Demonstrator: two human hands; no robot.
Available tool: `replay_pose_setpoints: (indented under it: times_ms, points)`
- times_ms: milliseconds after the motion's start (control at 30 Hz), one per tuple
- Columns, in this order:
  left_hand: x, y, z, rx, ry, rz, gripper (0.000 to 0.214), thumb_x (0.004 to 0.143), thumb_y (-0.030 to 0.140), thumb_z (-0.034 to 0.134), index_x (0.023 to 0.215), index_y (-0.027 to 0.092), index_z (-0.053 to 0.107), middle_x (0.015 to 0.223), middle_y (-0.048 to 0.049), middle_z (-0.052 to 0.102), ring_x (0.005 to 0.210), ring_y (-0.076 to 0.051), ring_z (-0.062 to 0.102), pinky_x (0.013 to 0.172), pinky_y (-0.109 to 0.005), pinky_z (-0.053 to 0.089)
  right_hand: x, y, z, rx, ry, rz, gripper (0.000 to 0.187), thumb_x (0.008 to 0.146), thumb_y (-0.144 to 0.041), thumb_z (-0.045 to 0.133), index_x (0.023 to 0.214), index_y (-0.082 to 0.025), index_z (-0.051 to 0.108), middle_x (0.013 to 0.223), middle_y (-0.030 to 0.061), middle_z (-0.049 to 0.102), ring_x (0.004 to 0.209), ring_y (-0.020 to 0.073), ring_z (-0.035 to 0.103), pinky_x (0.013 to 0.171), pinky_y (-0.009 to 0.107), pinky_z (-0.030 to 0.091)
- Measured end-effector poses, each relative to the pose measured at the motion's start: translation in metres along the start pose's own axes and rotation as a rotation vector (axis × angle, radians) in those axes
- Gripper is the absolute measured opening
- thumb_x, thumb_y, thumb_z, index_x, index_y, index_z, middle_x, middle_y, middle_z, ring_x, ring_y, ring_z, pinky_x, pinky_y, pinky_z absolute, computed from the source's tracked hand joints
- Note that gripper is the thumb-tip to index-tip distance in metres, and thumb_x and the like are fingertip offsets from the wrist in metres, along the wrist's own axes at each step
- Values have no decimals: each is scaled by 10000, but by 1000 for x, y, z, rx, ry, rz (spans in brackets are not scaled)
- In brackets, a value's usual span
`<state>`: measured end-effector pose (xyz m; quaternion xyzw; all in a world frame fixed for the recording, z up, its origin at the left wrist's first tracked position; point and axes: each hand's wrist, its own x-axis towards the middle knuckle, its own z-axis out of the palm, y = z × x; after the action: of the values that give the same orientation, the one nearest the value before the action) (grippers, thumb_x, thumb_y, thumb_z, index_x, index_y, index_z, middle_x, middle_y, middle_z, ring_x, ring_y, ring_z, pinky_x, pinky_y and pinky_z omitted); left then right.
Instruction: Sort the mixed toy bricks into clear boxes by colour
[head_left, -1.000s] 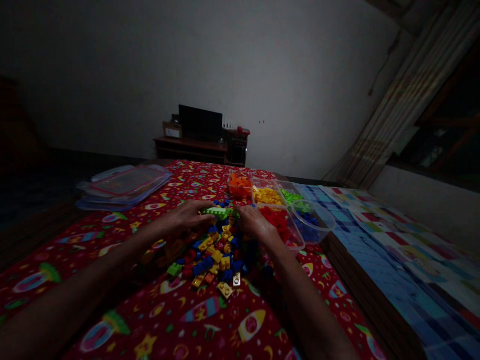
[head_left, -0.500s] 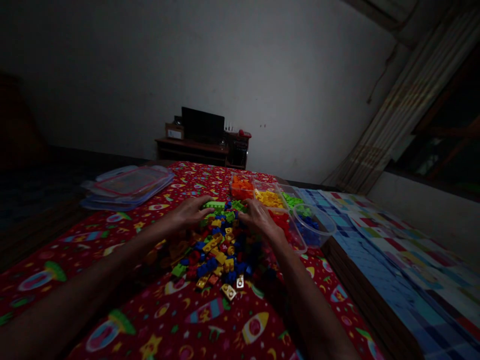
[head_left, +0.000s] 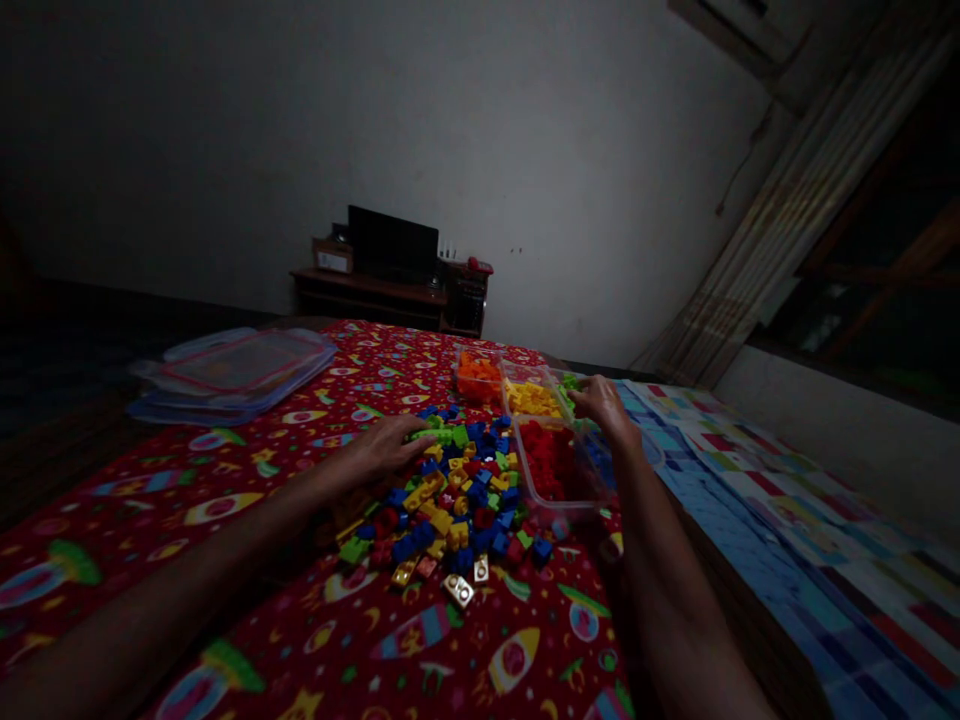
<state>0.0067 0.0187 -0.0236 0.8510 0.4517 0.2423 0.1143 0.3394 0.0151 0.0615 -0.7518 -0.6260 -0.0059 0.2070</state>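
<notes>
My left hand (head_left: 394,445) is at the far left side of a pile of mixed toy building bricks (head_left: 450,500), its thumb and fingers closed round a long green brick (head_left: 442,436). My right hand (head_left: 598,403) has its fingers at a clear container of green bricks (head_left: 568,388); the fingertips are partly hidden among the green, so whether they hold a brick is unclear. Beneath the right wrist a round tub of blue bricks (head_left: 598,455) is partly covered. Closer to the pile are containers of red bricks (head_left: 546,455), yellow bricks (head_left: 534,398) and orange bricks (head_left: 478,375).
Stacked clear lids (head_left: 232,370) lie at the left on the red patterned cloth (head_left: 300,610). Two gold-looking bricks (head_left: 459,590) sit at the pile's near edge. A blue checked cloth (head_left: 720,520) spreads to the right. Against the wall stands a desk with a monitor (head_left: 392,245).
My right hand has moved from the pile's far side rightward to the green container. My left hand stays at the pile with the green brick. The view has shifted slightly.
</notes>
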Motion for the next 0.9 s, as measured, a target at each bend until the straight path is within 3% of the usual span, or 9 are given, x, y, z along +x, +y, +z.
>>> replay_pose_setpoints:
  times_ms: [100, 233, 367, 467, 533, 633, 700, 800, 900]
  points:
    - [1, -4, 2, 16, -9, 14, 485, 836, 562, 361, 845, 172, 648, 802, -55, 666, 715, -189, 599, 653, -257, 439, 25, 19, -3, -100, -49, 96, 273, 845, -188, 504, 860, -13, 713, 737, 182, 700, 741, 189, 669, 665, 221, 443]
    - [1, 1, -3, 50, -27, 20, 484, 829, 557, 354, 780, 172, 643, 740, -52, 645, 673, -185, 586, 617, -256, 434, 47, 32, -2, -184, -24, 124, 303, 873, -234, 503, 975, -17, 688, 847, 205, 699, 824, 192, 665, 704, 227, 438]
    - [2, 9, -9, 62, 103, 26, 525, 810, 605, 370, 732, 171, 654, 786, -72, 648, 734, -191, 586, 676, -265, 447, 48, 22, -1, -277, 35, 67, 333, 879, -270, 497, 1060, -49, 667, 1039, 224, 667, 953, 213, 634, 742, 241, 421]
    - [4, 10, -10, 1, 171, -16, 567, 795, 656, 383, 744, 179, 684, 782, -55, 660, 735, -183, 586, 687, -253, 450, 32, -4, 2, -214, 12, -104, 335, 905, -270, 441, 1025, -73, 683, 985, 181, 688, 885, 184, 635, 709, 226, 409]
    - [4, 12, -10, -80, 141, -55, 562, 782, 668, 410, 775, 189, 705, 765, -27, 673, 711, -173, 591, 653, -235, 448, 13, -28, 6, -72, -78, -356, 332, 917, -279, 427, 1044, -97, 674, 916, 123, 701, 803, 146, 628, 682, 208, 405]
    - [3, 19, -10, -233, 69, -109, 549, 748, 673, 470, 823, 193, 726, 752, 0, 689, 689, -168, 600, 612, -224, 449, -24, -64, 16, 185, -290, -762, 298, 901, -278, 471, 1122, -164, 634, 978, 55, 686, 809, 102, 607, 685, 178, 401]
    - [3, 25, -11, -333, 34, -134, 559, 718, 683, 504, 844, 188, 731, 753, 2, 697, 693, -173, 606, 608, -225, 459, -46, -81, 23, 210, -370, -927, 277, 892, -239, 478, 1118, -178, 628, 935, 33, 677, 761, 84, 584, 665, 173, 384]
    - [3, 29, -11, -443, 4, -135, 594, 675, 701, 537, 883, 177, 724, 808, -16, 711, 726, -187, 619, 629, -238, 483, -63, -89, 31, 100, -310, -977, 231, 894, -212, 465, 1034, -153, 639, 802, 21, 645, 646, 75, 513, 589, 185, 325]
    - [4, 24, -13, -437, 49, -121, 614, 700, 714, 492, 902, 174, 704, 809, -22, 703, 703, -179, 614, 623, -243, 491, -54, -73, 31, 5, -178, -909, 214, 897, -277, 477, 915, -141, 641, 699, 5, 593, 567, 71, 423, 534, 204, 252]
